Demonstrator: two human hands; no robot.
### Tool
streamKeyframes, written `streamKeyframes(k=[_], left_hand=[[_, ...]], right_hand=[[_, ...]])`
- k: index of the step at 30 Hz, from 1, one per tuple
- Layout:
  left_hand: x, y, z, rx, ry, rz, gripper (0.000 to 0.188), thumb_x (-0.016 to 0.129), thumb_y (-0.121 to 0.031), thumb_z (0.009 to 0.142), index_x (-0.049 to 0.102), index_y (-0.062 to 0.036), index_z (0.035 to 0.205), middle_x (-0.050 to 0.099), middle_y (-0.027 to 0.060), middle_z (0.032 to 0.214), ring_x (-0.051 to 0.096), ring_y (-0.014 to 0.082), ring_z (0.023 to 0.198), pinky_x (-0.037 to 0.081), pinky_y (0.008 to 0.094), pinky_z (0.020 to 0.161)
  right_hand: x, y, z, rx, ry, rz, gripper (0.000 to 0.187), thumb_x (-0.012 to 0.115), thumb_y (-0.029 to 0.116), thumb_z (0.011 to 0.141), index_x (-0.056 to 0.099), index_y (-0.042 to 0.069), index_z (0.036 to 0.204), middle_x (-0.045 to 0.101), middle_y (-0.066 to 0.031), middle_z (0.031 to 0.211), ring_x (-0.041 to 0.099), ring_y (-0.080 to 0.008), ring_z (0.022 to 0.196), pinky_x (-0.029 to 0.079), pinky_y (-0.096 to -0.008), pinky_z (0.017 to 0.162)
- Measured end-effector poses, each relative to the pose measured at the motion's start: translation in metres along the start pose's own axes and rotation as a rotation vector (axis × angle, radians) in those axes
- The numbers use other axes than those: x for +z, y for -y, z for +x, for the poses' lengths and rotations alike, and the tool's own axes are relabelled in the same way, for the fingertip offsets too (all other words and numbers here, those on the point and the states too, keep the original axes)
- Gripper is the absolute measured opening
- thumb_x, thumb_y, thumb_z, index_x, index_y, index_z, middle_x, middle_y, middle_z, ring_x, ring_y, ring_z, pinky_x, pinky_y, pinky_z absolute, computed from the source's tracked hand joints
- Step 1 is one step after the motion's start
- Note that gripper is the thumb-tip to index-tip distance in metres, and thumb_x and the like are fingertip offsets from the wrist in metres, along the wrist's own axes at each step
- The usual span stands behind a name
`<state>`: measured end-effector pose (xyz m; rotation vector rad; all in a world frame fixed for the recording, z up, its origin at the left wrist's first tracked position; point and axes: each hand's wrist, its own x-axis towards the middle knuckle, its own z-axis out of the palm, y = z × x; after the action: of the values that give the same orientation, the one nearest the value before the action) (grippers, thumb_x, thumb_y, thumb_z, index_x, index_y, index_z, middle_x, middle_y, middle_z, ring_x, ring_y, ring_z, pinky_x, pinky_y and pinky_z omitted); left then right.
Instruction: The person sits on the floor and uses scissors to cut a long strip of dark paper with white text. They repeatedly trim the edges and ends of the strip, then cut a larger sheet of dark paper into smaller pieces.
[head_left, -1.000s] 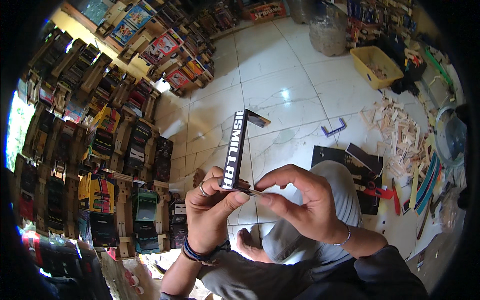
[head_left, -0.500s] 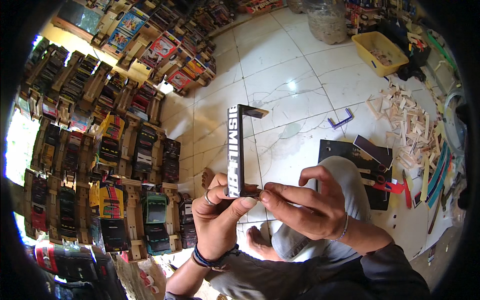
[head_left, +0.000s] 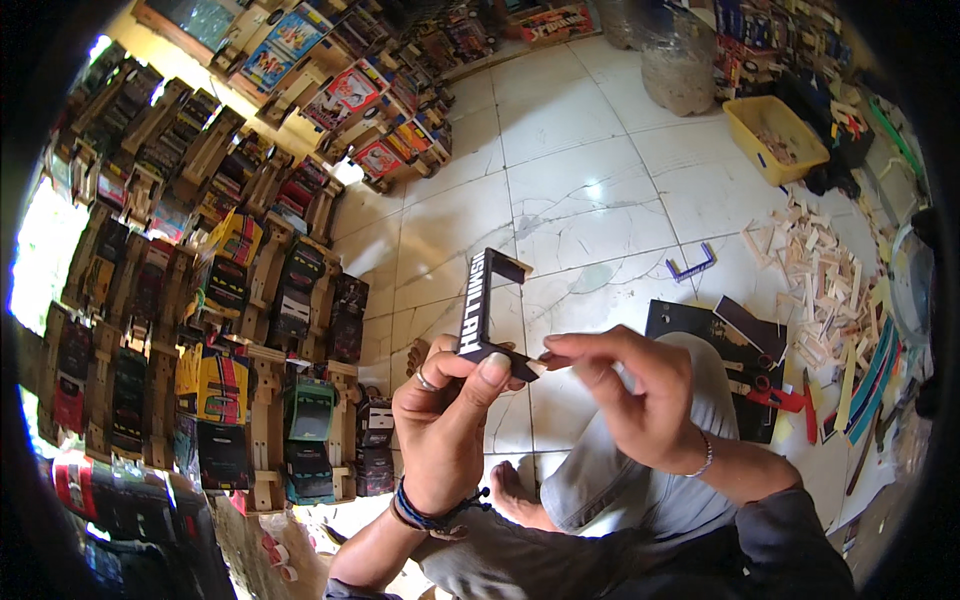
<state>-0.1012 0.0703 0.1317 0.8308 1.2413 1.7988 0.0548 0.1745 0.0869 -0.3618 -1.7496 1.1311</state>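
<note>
A black U-shaped piece (head_left: 474, 312) with white lettering along its long side is pinched near its lower corner between the thumb and fingers of my left hand (head_left: 440, 430). Its two short arms point to the right, and pale bare wood shows at the end of the nearer one. Just right of that end is my right hand (head_left: 645, 400), its thumb and forefinger brought together. A tiny dark bit shows at those fingertips, too small to name. Farther off on the floor lies a similar blue U-shaped piece (head_left: 690, 264).
Wooden toy trucks (head_left: 215, 380) stand stacked along the left. On the right lie a black board (head_left: 670, 318), red-handled scissors (head_left: 775, 396) and a heap of wood offcuts (head_left: 812, 265). A yellow tub (head_left: 740, 125) and a large plastic bottle (head_left: 678, 70) stand farther back.
The black piece has tilted and come lower, its near arm now showing more. My right fingers have drawn away from its end, slightly to the right. The view has shifted a little.
</note>
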Motion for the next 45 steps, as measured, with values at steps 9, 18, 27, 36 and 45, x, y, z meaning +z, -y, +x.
streamKeyframes(k=[9,18,27,36,45], left_hand=[[-0.004,0.001,0.000,0.055,0.055,0.085,0.007,0.074,0.006,0.090,0.072,-0.0007,0.093,0.061,0.0018,0.094,0.063,0.0113,0.091,0.051,0.0256,0.085],[-0.007,0.000,0.000,0.122,0.128,0.098,0.008,0.075,0.005,0.089,0.074,-0.0009,0.094,0.064,0.0020,0.098,0.061,0.0094,0.093,0.049,0.0249,0.085],[-0.009,-0.001,0.001,0.093,0.108,0.078,0.005,0.074,0.001,0.092,0.072,0.0004,0.096,0.065,0.0034,0.099,0.065,0.0124,0.092,0.051,0.0259,0.085],[-0.014,-0.015,-0.012,0.357,0.120,0.706,0.017,0.080,-0.007,0.085,0.067,-0.0028,0.094,0.073,0.0125,0.096,0.070,0.0227,0.084,0.054,0.0289,0.081],[-0.013,-0.020,-0.015,0.769,0.209,1.191,0.032,0.082,-0.001,0.070,0.067,-0.0081,0.097,0.075,0.0071,0.102,0.067,0.0234,0.079,0.047,0.0346,0.072]], right_hand=[[0.001,0.003,0.013,0.260,0.194,0.322,0.012,0.067,0.001,0.097,0.069,-0.003,0.108,0.072,-0.0091,0.103,0.067,-0.0138,0.097,0.052,-0.0281,0.088],[0.010,0.005,0.013,-0.037,0.042,0.097,0.023,0.082,0.007,0.083,0.073,0.007,0.104,0.074,-0.0063,0.100,0.071,-0.0164,0.086,0.054,-0.0281,0.074],[0.012,0.005,0.008,0.204,0.064,0.223,0.017,0.077,0.010,0.090,0.071,0.003,0.105,0.074,-0.0045,0.098,0.060,-0.0082,0.077,0.051,-0.0252,0.073],[0.003,0.021,0.016,-0.022,0.063,-0.047,0.021,0.077,0.005,0.088,0.072,0.004,0.108,0.073,-0.0056,0.099,0.067,-0.0143,0.085,0.048,-0.0242,0.073],[0.002,0.037,0.008,0.000,0.159,-0.083,0.030,0.082,0.003,0.083,0.069,0.000,0.110,0.071,-0.0096,0.107,0.063,-0.0131,0.091,0.050,-0.0265,0.080]])
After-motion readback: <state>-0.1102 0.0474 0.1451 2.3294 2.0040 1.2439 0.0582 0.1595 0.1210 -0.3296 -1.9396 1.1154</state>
